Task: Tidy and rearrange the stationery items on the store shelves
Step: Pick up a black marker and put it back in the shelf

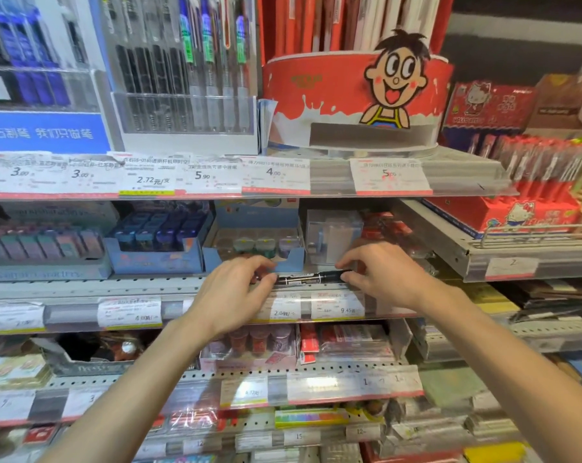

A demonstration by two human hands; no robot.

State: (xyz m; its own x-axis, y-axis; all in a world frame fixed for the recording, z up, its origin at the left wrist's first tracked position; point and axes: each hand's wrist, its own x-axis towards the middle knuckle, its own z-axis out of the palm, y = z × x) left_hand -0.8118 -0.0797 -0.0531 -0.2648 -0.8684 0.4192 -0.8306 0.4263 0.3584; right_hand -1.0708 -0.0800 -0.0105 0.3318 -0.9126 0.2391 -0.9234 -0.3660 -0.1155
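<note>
Store shelves [92, 289] stacked with stationery filled the view, price tags [129, 312] along each edge. At the front lip of the middle shelf, a black marker [311, 278] lay level, pinched at each end: the left hand [236, 292] curled its fingers round one tip, the right hand [383, 275] round the other. Just behind sat a blue tray [259, 255] of small pots, and farther up a red cartoon display [353, 95].

black marker [311, 278], red-and-white cartoon display tub [319, 95], blue box [155, 259]
</note>
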